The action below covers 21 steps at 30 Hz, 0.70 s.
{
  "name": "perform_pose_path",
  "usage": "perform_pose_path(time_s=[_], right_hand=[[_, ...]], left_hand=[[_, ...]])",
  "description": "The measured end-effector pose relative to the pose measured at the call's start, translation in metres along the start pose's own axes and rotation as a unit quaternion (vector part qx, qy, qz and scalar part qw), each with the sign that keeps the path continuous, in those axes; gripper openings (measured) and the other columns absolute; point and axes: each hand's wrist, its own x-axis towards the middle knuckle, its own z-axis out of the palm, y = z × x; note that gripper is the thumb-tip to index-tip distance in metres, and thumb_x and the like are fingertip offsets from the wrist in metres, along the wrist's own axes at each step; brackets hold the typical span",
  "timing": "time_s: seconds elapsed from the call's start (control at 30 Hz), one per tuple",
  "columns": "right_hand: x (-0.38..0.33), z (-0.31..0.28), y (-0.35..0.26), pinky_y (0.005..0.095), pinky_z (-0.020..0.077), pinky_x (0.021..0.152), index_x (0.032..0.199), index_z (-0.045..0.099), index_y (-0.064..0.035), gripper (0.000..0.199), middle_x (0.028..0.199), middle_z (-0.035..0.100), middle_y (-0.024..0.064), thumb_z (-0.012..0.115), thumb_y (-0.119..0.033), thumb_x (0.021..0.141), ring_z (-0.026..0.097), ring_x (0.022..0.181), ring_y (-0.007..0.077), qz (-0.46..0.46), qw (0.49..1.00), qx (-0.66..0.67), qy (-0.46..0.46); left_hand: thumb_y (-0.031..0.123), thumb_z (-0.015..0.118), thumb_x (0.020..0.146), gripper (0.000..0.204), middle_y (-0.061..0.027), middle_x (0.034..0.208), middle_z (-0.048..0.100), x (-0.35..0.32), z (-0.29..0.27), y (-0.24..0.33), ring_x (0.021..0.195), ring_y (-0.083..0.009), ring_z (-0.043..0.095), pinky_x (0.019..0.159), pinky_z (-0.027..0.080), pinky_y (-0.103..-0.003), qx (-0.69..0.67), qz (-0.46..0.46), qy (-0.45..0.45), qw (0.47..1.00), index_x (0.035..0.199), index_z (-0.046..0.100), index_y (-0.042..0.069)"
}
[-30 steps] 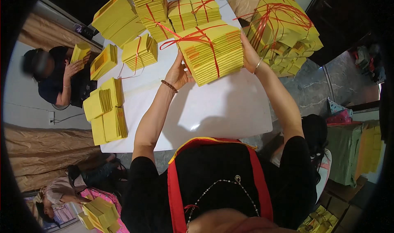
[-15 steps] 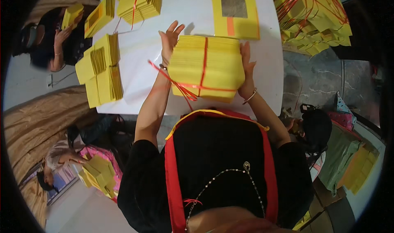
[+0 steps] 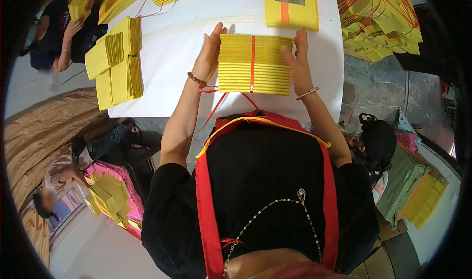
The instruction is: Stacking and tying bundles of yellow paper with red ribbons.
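Note:
Between my two hands, on the white table [image 3: 172, 77] close to its front edge, stands a bundle of folded yellow paper [image 3: 236, 68]. A red plastic ribbon [image 3: 252, 65] runs down its middle, and loose ribbon ends trail below its left corner. My left hand [image 3: 209, 55] is upright beside the left side with fingers straight; whether it touches is hard to tell. My right hand [image 3: 300, 63] lies flat along the right side, its thumb over the edge of the stack. Behind the bundle lies a flat yellow packet [image 3: 301, 17] with a silver-grey square and an orange strip.
More yellow stacks [image 3: 128, 75] line the table's left side. At the right, a large yellow heap [image 3: 378, 31] is draped with red ribbons. One person [image 3: 64, 38] sits at the far left, another [image 3: 64, 173] at the near left, and a third [image 3: 376, 144] at the right.
The bundle has tipped so its layered edges face up, and it sits squarer between my hands. Both hands have shifted with it. The table appears higher in view.

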Motion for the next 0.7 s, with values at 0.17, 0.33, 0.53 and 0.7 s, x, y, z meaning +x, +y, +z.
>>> perform_pose_path(time_s=[0.17,0.33,0.53,0.7], right_hand=[[0.003,0.003,0.011,0.0340,0.0167,0.104,0.136,0.010,-0.0021,0.068,0.137,0.018,0.0183,0.052,-0.016,0.083,0.019,0.128,0.0273,0.016,0.999,-0.021,-0.027],[0.006,0.005,0.006,0.0329,0.0160,0.104,0.137,0.008,-0.0037,0.065,0.140,0.012,0.0171,0.047,-0.016,0.086,0.015,0.129,0.0263,0.035,0.999,0.011,0.009],[0.001,0.000,0.015,0.0310,0.0114,0.105,0.137,0.000,-0.0056,0.063,0.142,0.009,0.0156,0.039,-0.022,0.091,0.009,0.131,0.0221,0.073,0.989,0.121,0.033],[-0.041,0.000,0.065,0.0326,0.0134,0.105,0.136,0.006,-0.0009,0.062,0.141,0.016,0.0129,0.029,-0.039,0.092,0.016,0.130,0.0225,0.007,0.997,-0.047,0.061]], left_hand=[[0.026,0.049,0.087,0.070,-0.0168,0.139,0.014,-0.011,0.018,0.003,0.128,-0.0260,0.020,0.103,0.020,-0.032,0.222,0.009,0.031,0.974,0.138,0.004,0.011],[0.024,0.044,0.089,0.065,-0.0174,0.140,0.013,-0.013,0.020,0.005,0.130,-0.0257,0.015,0.104,0.017,-0.030,0.232,0.036,0.063,0.970,0.138,0.005,0.009],[0.031,0.038,0.092,0.060,-0.0151,0.139,0.021,-0.012,0.023,-0.005,0.127,-0.0236,0.023,0.103,0.021,-0.032,-0.001,0.020,0.051,0.999,0.138,0.005,0.013],[0.050,0.023,0.090,0.061,-0.0120,0.133,0.033,-0.009,-0.041,-0.073,0.119,-0.0249,0.037,0.099,0.032,-0.039,-0.086,-0.049,0.081,0.992,0.134,0.024,0.008]])
